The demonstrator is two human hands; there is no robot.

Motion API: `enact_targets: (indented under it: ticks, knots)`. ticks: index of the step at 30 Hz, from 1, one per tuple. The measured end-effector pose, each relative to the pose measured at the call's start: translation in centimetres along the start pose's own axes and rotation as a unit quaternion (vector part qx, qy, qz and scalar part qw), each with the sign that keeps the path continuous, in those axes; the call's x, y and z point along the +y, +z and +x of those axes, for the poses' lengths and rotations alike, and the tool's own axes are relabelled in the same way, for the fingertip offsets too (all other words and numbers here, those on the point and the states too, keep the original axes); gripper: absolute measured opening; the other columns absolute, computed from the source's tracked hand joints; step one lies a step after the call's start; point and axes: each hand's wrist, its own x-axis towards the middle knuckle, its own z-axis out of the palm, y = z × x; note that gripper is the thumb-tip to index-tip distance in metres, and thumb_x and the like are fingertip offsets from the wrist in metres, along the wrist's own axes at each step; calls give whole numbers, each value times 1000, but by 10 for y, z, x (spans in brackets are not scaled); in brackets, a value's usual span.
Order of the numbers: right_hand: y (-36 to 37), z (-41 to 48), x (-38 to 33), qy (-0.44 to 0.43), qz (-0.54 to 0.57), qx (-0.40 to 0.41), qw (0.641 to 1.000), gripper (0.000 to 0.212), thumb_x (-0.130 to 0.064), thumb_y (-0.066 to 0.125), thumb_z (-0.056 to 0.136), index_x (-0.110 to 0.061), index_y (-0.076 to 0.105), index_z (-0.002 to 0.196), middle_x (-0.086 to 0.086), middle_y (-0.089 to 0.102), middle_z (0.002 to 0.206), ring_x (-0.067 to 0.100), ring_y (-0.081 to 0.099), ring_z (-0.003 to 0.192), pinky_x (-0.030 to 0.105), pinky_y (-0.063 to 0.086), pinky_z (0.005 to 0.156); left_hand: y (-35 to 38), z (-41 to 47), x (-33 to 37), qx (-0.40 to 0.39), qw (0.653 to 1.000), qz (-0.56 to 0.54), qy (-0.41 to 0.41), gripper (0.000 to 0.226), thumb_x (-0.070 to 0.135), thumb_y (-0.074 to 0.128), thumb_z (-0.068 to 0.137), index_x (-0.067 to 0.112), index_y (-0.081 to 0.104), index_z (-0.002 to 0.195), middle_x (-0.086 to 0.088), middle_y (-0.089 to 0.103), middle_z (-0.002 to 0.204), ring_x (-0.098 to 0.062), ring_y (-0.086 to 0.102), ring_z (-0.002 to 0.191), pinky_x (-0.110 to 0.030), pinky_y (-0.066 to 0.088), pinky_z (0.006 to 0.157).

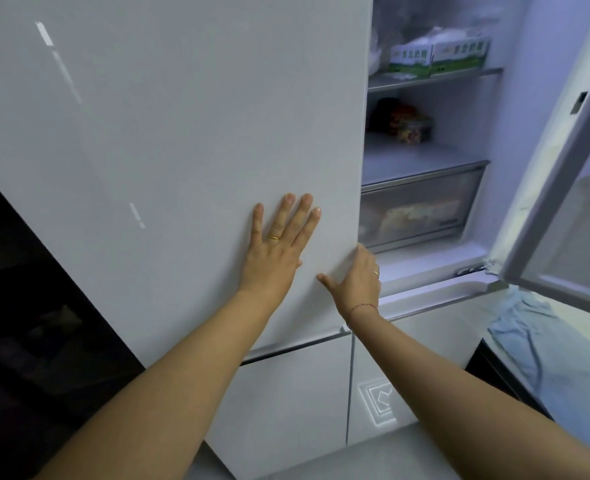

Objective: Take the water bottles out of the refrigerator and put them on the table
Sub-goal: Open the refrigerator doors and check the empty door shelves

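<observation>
While the refrigerator's right door point(560, 174) stood open, your left hand point(275, 251) pressed flat, fingers spread, on the left door point(182, 133); your right hand point(357, 278) curled around that door's edge.

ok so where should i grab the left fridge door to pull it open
Grip its free vertical edge, coming from the right, where the fridge already stands open. The door face is flat with no handle showing, so only that edge gives purchase. The right hand already curls its fingers around it low down, while the left hand lies flat on the face.
</observation>
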Motion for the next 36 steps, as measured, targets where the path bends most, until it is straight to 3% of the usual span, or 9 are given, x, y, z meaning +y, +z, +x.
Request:
enact_targets:
  ticks: [5,8,12,14,17,21,24,28,36]
  knots:
    - [-7,0,5,-17,10,-29,999,84,-39,74,74,-14,28,140,7,41,140,28,37,129,42,35,103,-4,1,0,-22,1000,-5,-11,109,55,63,79,16,-8,152,-4,-12,157,-26,-8,145,-58,8,114]
    - [-15,-7,15,-15,9,-43,999,90,-39,73,76,-18,19,145,7,37,144,28,36,132,42,33,106,-8,1,4,-60,997,-45,-19,109,52,59,84,15,-19,150,-7,-24,156,-29,-19,144,-60,-2,113]
    - [-39,-18,42,25,17,-22,999,90,-39,69,80,-18,12,148,8,31,148,27,31,136,43,31,111,-28,8,29,-73,982,-163,-58,99,53,57,85,16,-5,153,-9,-19,157,-30,-21,143,-58,-10,112]
    - [-61,-21,60,40,27,5,999,87,-38,66,83,-19,12,148,6,28,151,26,27,139,43,28,113,-42,17,49,-63,974,-215,-28,94,52,57,85,17,3,153,-9,-9,161,-28,-23,141,-55,-13,112]
    - [-105,-25,93,75,29,64,995,86,-39,65,83,-19,13,148,3,24,154,24,24,141,43,25,115,-66,36,91,-71,953,-292,32,91,55,48,90,19,-6,153,-7,-17,160,-26,-28,142,-53,-18,112]
    - [-179,-31,142,127,9,150,981,86,-34,68,81,-11,18,147,10,30,151,27,28,139,38,24,114,-105,63,150,-59,927,-357,93,84,58,38,92,19,-4,153,-5,-12,162,-27,-16,148,-50,-20,114]
    - [-242,-40,182,166,3,211,963,83,-33,67,82,-8,21,146,14,32,150,28,29,139,41,25,113,-138,81,193,-39,906,-395,146,79,60,31,93,20,-2,153,-3,-9,162,-23,-15,148,-43,-29,108]
    - [-322,-53,234,204,-10,283,937,78,-39,61,86,-11,21,146,11,30,151,29,29,139,47,27,113,-183,103,249,-6,884,-428,185,77,60,27,94,22,-5,153,0,-10,162,-20,-15,148,-41,-27,110]
    - [-456,-42,320,198,-22,305,931,76,-39,58,87,-11,20,147,11,28,153,29,26,140,44,25,113,-287,152,355,49,853,-487,182,77,55,34,95,18,1,153,-3,-6,162,-22,-11,149,-42,-18,115]
